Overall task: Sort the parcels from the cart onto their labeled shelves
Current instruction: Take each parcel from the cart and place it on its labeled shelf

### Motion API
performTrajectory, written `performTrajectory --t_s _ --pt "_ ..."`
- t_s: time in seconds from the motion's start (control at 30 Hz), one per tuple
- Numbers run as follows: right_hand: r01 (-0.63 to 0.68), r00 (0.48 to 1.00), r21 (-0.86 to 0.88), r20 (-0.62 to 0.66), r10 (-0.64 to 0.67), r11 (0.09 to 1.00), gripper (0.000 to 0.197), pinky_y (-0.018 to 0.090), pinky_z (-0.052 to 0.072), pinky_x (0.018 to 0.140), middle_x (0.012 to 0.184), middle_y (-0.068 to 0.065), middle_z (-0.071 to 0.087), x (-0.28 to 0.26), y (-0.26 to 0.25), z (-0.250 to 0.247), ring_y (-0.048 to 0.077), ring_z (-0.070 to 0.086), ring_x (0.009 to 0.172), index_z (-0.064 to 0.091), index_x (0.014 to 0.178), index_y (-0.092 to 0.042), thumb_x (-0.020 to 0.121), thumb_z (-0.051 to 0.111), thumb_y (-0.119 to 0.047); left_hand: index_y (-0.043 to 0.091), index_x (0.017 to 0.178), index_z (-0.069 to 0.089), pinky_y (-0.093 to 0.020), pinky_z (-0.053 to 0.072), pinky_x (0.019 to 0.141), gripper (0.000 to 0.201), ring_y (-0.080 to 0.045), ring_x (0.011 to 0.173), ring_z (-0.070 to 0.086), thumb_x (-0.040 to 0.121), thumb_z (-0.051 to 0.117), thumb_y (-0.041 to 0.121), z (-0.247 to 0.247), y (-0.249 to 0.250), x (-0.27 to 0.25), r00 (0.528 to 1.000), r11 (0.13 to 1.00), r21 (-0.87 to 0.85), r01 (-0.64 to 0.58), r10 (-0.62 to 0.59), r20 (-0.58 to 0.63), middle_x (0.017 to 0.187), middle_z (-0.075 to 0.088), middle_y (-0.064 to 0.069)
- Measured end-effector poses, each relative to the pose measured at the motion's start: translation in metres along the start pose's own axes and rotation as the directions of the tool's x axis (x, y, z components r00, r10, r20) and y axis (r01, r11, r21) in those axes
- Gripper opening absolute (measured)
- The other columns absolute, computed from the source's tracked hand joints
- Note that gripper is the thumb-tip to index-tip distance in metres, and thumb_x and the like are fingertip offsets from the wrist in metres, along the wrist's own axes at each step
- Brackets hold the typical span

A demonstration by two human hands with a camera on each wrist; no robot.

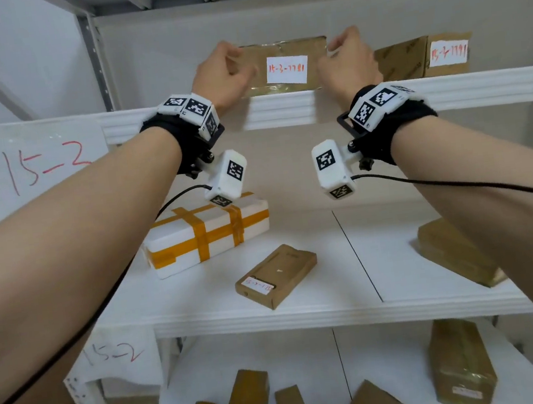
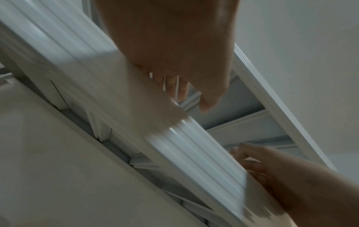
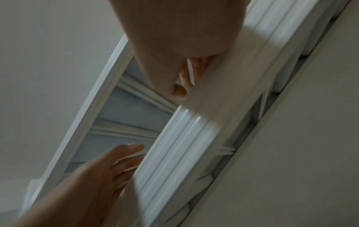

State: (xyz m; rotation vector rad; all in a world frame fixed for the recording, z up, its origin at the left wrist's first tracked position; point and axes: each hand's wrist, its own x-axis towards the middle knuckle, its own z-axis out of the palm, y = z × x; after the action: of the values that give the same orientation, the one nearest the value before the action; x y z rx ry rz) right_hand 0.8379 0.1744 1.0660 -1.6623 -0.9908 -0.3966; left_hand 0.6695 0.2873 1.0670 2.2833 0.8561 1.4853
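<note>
A brown parcel (image 1: pixel 285 65) with a white label in red handwriting stands on the top shelf (image 1: pixel 280 109), just behind its white rim. My left hand (image 1: pixel 225 72) is at the parcel's left end and my right hand (image 1: pixel 347 61) at its right end. Both hands have loosely curled fingers. In the left wrist view the left hand (image 2: pixel 184 61) shows nothing between thumb and fingers. The right hand (image 3: pixel 174 46) looks the same in the right wrist view. The shelf rim (image 2: pixel 194 145) hides the parcel in both wrist views. The left fingers are blurred.
A second labelled brown parcel (image 1: pixel 425 56) stands to the right on the top shelf. The middle shelf holds a white foam box with orange tape (image 1: pixel 207 234), a flat brown box (image 1: pixel 276 276) and another brown parcel (image 1: pixel 459 252). Several parcels (image 1: pixel 249 402) lie lower down. A handwritten shelf sign (image 1: pixel 42 165) hangs left.
</note>
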Motion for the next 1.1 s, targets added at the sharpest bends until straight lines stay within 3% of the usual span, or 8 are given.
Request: performTrajectory --t_s 0.1,0.2,0.37,0.47,0.6,0.73,0.93,1.1 --pt "0.077 0.978 0.297 -0.210 -0.013 0.952 0.008 0.031 0.049 0.076 0.094 -0.008 0.065 -0.017 0.000 0.013 0.011 0.059 0.086 0.057 0.094 -0.021 0.098 0.050 -0.024 0.015 0.106 0.059 -0.028 0.053 0.082 0.023 -0.009 0.083 0.059 0.088 0.060 0.029 -0.001 -0.001 -0.012 0.989 0.993 -0.094 -0.071 0.058 -0.134 0.092 0.063 0.006" --pt "0.200 0.948 0.492 -0.316 -0.040 0.848 0.027 0.025 0.047 0.068 0.069 -0.015 0.053 -0.046 -0.003 0.027 0.004 0.049 0.067 0.046 0.071 -0.029 0.093 0.051 -0.014 0.021 0.086 0.053 -0.033 0.050 0.080 0.008 -0.008 0.077 0.051 0.086 0.053 0.030 -0.001 -0.008 -0.029 0.925 0.987 0.013 -0.160 0.155 -0.348 0.082 0.056 0.010" --pt "0.243 0.970 0.501 -0.135 -0.202 0.831 0.015 0.032 0.047 0.064 0.065 -0.001 0.058 -0.102 -0.001 0.063 0.012 0.052 0.062 0.056 0.074 -0.015 0.088 0.051 -0.014 0.025 0.076 0.044 -0.034 0.040 0.073 0.012 -0.007 0.074 0.041 0.085 0.050 0.028 0.003 -0.026 -0.079 0.872 0.943 0.248 -0.223 0.307 -0.382 0.063 0.035 0.015" --pt "0.158 0.980 0.467 0.036 -0.197 0.870 0.015 0.042 0.052 0.065 0.073 0.011 0.067 -0.134 0.009 0.089 0.027 0.062 0.068 0.055 0.071 -0.021 0.085 0.051 -0.020 0.021 0.075 0.044 -0.036 0.038 0.068 0.016 -0.011 0.070 0.039 0.088 0.051 0.026 0.003 -0.051 -0.117 0.910 0.931 0.264 -0.253 0.322 -0.261 0.068 0.039 0.010" --pt "0.036 0.966 0.461 0.210 -0.149 0.887 0.022 0.044 0.052 0.064 0.066 0.011 0.066 -0.186 0.029 0.124 0.028 0.063 0.064 0.062 0.071 -0.008 0.082 0.051 -0.023 0.016 0.069 0.046 -0.039 0.036 0.064 0.023 -0.017 0.066 0.040 0.089 0.052 0.026 0.004 -0.098 -0.178 0.972 0.945 0.270 -0.186 0.217 -0.086 0.067 0.044 -0.003" --pt "-0.036 0.897 0.434 0.411 -0.162 0.900 0.024 0.050 0.050 0.060 0.061 0.003 0.061 -0.251 0.049 0.161 0.031 0.059 0.059 0.056 0.061 -0.029 0.082 0.049 -0.021 0.010 0.061 0.045 -0.041 0.039 0.060 0.032 -0.023 0.059 0.042 0.088 0.053 0.025 0.004 -0.160 -0.252 0.999 0.948 0.317 -0.031 0.027 0.018 0.060 0.045 -0.005" --pt "-0.142 0.763 0.398 0.628 -0.156 0.906 0.030 0.031 0.043 0.054 0.049 -0.022 0.057 -0.358 0.059 0.194 0.009 0.052 0.047 0.059 0.062 -0.030 0.088 0.049 -0.018 0.012 0.055 0.036 -0.034 0.033 0.054 0.040 -0.022 0.052 0.030 0.089 0.048 0.030 -0.014 -0.230 -0.370 0.958 0.902 0.400 0.164 -0.242 0.152 0.049 0.031 -0.002" --pt "-0.254 0.648 0.295 0.759 -0.064 0.921 0.031 0.036 0.048 0.057 0.058 -0.005 0.065 -0.453 0.068 0.237 0.013 0.054 0.050 0.067 0.066 -0.015 0.082 0.052 -0.037 0.015 0.055 0.036 -0.027 0.024 0.052 0.042 -0.020 0.047 0.030 0.091 0.049 0.032 -0.038 -0.286 -0.466 0.905 0.858 0.407 0.313 -0.400 0.148 0.047 0.028 0.004"
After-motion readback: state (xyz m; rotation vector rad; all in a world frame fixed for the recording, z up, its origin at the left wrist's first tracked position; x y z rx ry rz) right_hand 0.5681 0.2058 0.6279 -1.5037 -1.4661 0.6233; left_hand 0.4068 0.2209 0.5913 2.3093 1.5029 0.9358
